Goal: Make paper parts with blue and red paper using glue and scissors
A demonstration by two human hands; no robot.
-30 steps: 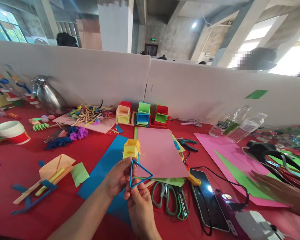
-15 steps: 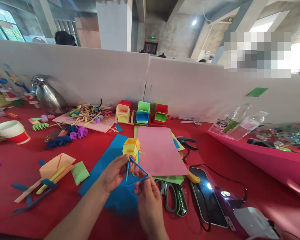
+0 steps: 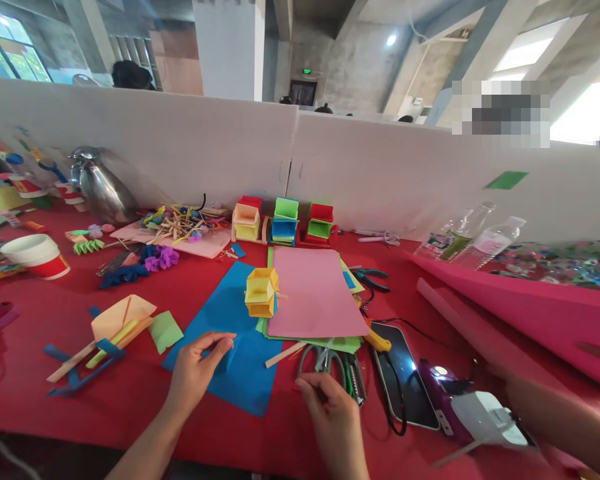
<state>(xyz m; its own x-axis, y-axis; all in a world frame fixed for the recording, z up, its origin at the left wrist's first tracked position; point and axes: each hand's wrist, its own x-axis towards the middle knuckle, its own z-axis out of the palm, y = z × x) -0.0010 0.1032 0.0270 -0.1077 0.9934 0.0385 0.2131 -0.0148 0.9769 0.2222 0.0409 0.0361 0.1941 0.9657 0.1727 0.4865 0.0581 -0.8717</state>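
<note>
The left hand (image 3: 193, 369) is poised over a blue sheet (image 3: 253, 387) on the red table (image 3: 75, 420), its thumb and forefinger drawn close beside a faint blue piece (image 3: 228, 357); whether that piece is gripped cannot be told. The right hand (image 3: 336, 410) is curled at the near side of the scissors (image 3: 325, 359), with any hold likewise unclear. Beyond the hands, a yellow folded-paper piece (image 3: 261, 293) is set at the blue sheet's edge, beside stacked pink paper (image 3: 317, 293).
</note>
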